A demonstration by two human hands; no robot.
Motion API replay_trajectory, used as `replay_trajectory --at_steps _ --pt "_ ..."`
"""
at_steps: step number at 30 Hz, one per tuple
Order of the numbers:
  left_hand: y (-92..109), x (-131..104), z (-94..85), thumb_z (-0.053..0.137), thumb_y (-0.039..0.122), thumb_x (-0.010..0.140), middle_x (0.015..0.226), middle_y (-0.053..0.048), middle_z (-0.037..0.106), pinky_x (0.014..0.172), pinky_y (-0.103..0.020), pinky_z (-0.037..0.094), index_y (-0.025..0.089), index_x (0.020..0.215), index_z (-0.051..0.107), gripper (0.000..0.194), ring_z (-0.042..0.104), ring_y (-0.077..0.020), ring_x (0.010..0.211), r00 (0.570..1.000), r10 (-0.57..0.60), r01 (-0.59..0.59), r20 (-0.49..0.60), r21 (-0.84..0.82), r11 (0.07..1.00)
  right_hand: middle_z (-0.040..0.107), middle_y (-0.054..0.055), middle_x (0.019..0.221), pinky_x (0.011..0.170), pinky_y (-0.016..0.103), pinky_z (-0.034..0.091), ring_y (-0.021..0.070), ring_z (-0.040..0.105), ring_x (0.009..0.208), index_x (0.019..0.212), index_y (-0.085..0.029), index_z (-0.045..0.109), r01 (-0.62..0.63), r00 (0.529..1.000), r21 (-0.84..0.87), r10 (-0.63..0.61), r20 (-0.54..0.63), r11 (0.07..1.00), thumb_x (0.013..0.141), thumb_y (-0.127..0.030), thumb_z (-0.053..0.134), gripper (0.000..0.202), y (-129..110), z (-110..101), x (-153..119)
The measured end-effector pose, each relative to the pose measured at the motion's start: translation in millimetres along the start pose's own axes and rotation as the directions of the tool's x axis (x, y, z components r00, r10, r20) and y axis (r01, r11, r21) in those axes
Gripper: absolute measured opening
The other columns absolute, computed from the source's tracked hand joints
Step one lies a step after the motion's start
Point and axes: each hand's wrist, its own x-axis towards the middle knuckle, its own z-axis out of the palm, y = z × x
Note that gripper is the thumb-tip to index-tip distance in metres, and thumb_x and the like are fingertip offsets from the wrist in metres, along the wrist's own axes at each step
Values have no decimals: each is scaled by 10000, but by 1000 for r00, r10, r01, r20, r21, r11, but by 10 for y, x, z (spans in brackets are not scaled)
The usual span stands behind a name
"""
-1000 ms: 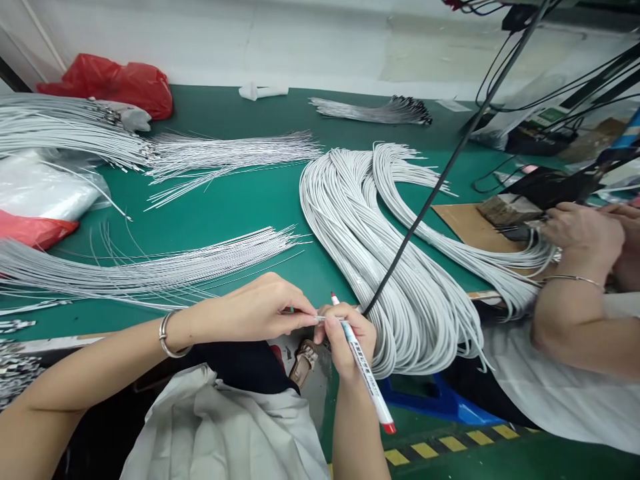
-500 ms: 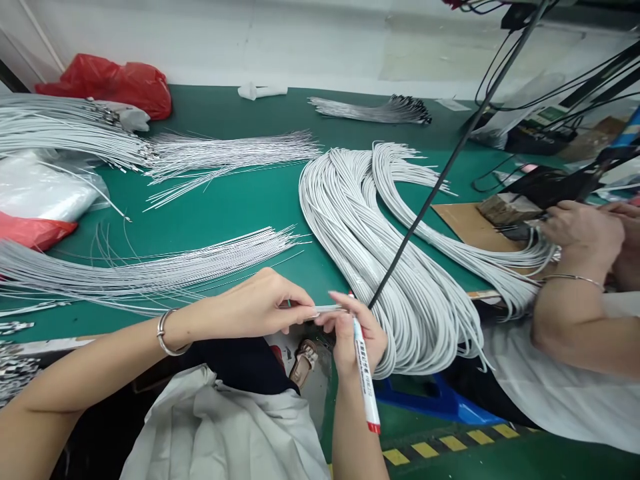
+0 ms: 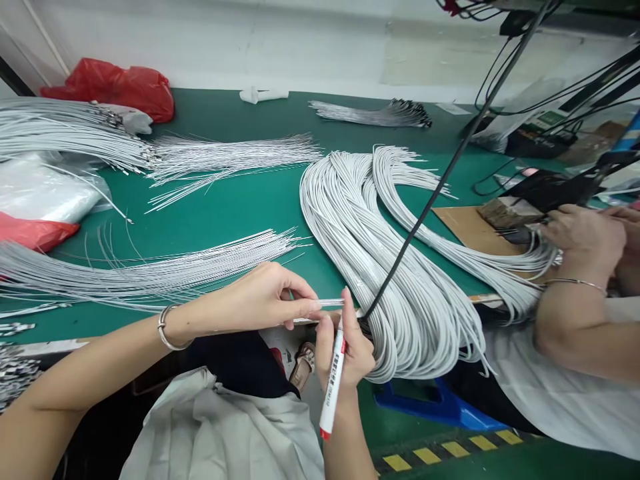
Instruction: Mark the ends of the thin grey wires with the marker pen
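My left hand (image 3: 277,297) pinches a few thin white wires (image 3: 331,303) between thumb and fingers, at the table's front edge. Their short ends stick out to the right and reach the raised finger of my right hand (image 3: 354,353). That hand is closed around a white marker pen (image 3: 332,390) with red at its lower end, which slants down to the left. The pen's upper tip is hidden among the fingers. Just behind my left hand lies a loose bundle of thin grey-white wires (image 3: 215,270). A thick heap of white cables (image 3: 380,253) lies to the right.
More wire bundles (image 3: 235,157) lie across the green table (image 3: 250,210), with red bags (image 3: 115,87) at the back left. A black pole (image 3: 425,207) slants over the cable heap. At right, a co-worker's hands (image 3: 585,233) work beside a cardboard piece (image 3: 465,230).
My right hand has shifted slightly left and turned, so the marker pen now slants down to the left instead of right. My left hand keeps its pinch on the wires.
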Motion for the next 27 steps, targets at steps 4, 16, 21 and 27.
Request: replay_trajectory --at_steps 4,16,21,27 --pt "-49 15 22 546 446 884 653 -29 658 450 -173 344 185 943 729 324 594 -125 576 1000 5 -6 -14 -22 1000 716 17 740 659 309 569 165 663 616 1429 -214 406 -3 999 13 3 32 1000 864 -111 559 594 9 -51 13" --pt "-30 -29 -11 496 275 934 579 14 590 496 -149 365 116 755 669 295 570 -68 502 990 105 -121 96 183 976 466 -67 413 472 229 318 76 410 387 553 -196 431 -479 830 285 323 455 830 926 -338 498 405 -17 -160 283" --pt "-54 -6 11 491 324 941 626 5 627 526 -162 371 148 892 698 276 575 -79 540 991 107 -122 76 243 962 431 -74 415 471 224 317 72 383 392 551 -193 435 -477 842 303 331 426 825 923 -330 512 404 -14 -137 273" --pt "-61 3 6 522 427 907 647 -12 633 485 -165 363 146 853 688 331 588 -100 569 997 25 -30 70 62 998 567 -40 479 503 227 379 91 470 445 614 -188 543 -526 831 356 378 408 773 929 -378 508 369 -25 -139 251"
